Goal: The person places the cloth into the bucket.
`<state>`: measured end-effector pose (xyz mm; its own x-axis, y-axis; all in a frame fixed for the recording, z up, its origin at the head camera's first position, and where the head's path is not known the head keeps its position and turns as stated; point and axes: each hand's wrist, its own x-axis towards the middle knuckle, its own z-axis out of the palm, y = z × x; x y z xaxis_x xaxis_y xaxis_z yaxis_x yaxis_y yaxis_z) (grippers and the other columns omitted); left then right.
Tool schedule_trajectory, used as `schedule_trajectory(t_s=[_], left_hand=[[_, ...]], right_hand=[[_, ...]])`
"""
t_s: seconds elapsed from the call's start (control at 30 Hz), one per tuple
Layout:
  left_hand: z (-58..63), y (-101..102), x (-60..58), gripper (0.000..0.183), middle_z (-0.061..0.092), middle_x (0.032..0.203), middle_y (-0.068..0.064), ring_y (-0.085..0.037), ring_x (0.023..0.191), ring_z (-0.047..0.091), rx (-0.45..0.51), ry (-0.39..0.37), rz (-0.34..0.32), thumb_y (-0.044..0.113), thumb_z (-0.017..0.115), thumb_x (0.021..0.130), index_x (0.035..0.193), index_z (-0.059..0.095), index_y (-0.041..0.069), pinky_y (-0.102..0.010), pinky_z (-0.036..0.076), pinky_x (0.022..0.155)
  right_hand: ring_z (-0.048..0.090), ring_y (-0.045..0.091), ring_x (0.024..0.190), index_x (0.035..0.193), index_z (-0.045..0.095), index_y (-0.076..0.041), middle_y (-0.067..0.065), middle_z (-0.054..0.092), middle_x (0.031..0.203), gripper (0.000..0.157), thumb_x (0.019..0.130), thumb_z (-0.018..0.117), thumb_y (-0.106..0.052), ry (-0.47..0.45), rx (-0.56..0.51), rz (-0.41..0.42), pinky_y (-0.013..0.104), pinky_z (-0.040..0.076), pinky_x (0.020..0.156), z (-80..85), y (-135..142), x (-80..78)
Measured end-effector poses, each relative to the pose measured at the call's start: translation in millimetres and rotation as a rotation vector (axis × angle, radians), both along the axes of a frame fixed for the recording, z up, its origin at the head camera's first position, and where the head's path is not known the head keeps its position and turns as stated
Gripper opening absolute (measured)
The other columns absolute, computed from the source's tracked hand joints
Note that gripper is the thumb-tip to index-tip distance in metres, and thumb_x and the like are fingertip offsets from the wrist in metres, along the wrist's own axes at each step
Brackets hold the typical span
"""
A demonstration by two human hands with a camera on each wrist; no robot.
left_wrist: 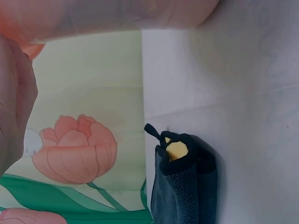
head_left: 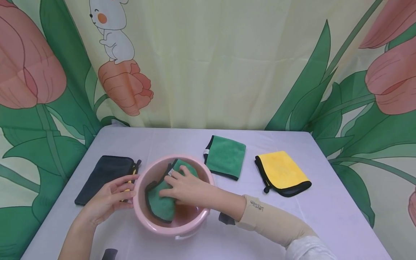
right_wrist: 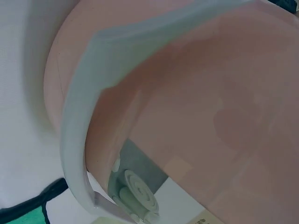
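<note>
A pink bucket (head_left: 173,231) stands at the middle of the table in the head view. Inside it lies a folded green cloth with dark edging (head_left: 160,206), slanting against the wall. My right hand (head_left: 185,186) reaches over the rim into the bucket, its spread fingers resting on top of this cloth. At the bucket's left rim, my left hand (head_left: 112,196) touches the outside with extended fingers. In the right wrist view the bucket's wall hides the right hand; a whitish handle (right_wrist: 74,126) hangs along the pink side.
A folded dark cloth (head_left: 107,177) with a yellow inside lies left of the bucket. Behind and to the right are a second green cloth (head_left: 226,157) and a yellow cloth (head_left: 282,171), both black-edged. A printed curtain (head_left: 211,65) hangs behind the table.
</note>
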<state>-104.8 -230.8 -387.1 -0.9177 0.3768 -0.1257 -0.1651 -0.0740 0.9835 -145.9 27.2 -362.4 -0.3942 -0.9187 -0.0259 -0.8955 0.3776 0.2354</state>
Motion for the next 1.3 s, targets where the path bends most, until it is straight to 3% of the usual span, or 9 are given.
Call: schedule_trajectory(t_s=[0.67, 0.93, 1.13, 1.3], left_hand=[[-1.1, 0, -0.3, 0.040, 0.066, 0.096, 0.003, -0.013, 0.083, 0.064, 0.012, -0.017, -0.004, 0.001, 0.050, 0.090, 0.115, 0.057, 0.031, -0.032, 0.055, 0.072], [-1.0, 0, -0.3, 0.040, 0.066, 0.096, 0.003, -0.013, 0.084, 0.064, 0.018, -0.025, -0.002, 0.001, 0.050, 0.090, 0.115, 0.057, 0.031, -0.032, 0.055, 0.072], [-1.5, 1, -0.4, 0.039, 0.066, 0.097, 0.003, -0.013, 0.084, 0.064, 0.021, -0.025, 0.000, 0.001, 0.050, 0.090, 0.115, 0.057, 0.031, -0.032, 0.055, 0.072], [-2.0, 0, 0.2, 0.040, 0.066, 0.097, 0.003, -0.013, 0.084, 0.065, 0.018, -0.023, 0.007, 0.001, 0.050, 0.090, 0.114, 0.057, 0.031, -0.032, 0.055, 0.072]], right_hand=[[0.040, 0.014, 0.115, 0.127, 0.048, -0.039, -0.005, 0.048, 0.123, 0.051, 0.080, 0.066, -0.044, -0.003, 0.109, -0.053, 0.039, 0.032, 0.097, -4.7, -1, 0.5], [0.040, 0.015, 0.112, 0.126, 0.049, -0.040, -0.004, 0.048, 0.124, 0.049, 0.080, 0.067, -0.040, -0.012, 0.081, -0.075, 0.042, 0.030, 0.099, -4.5, 2, -2.0], [0.040, 0.015, 0.110, 0.126, 0.050, -0.036, -0.004, 0.048, 0.119, 0.048, 0.080, 0.066, -0.042, -0.011, -0.014, -0.074, 0.045, 0.028, 0.100, 1.4, 16, -2.4], [0.044, 0.016, 0.105, 0.122, 0.052, -0.030, -0.003, 0.050, 0.112, 0.041, 0.083, 0.065, -0.034, 0.015, -0.264, -0.121, 0.044, 0.029, 0.094, 15.9, 42, -6.3]])
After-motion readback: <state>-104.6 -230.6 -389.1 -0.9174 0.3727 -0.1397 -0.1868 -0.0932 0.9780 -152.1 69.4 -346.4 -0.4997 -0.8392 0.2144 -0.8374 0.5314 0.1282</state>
